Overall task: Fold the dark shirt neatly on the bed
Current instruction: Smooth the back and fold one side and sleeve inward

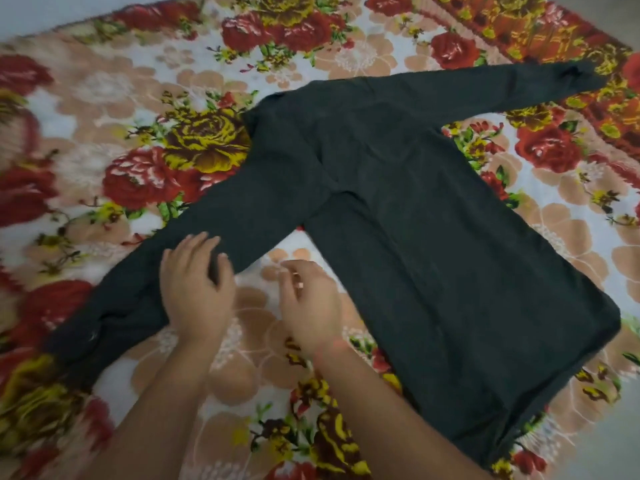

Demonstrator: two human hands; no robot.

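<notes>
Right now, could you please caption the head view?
Left hand touches the sleeve of a dark shirt spread on a floral bedspread.

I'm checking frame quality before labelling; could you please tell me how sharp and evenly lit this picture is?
Head view: soft, even light with no glare or hard shadows; the bedspread smears with motion blur toward the left edge; the right hand is blurrier than the left hand; the dark shirt shows almost no fabric detail.

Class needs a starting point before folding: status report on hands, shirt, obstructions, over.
Left hand flat on near sleeve, right hand loose over bedspread, holding nothing. Dark shirt spread out, both sleeves extended, unfolded. Nothing lying on it.
</notes>
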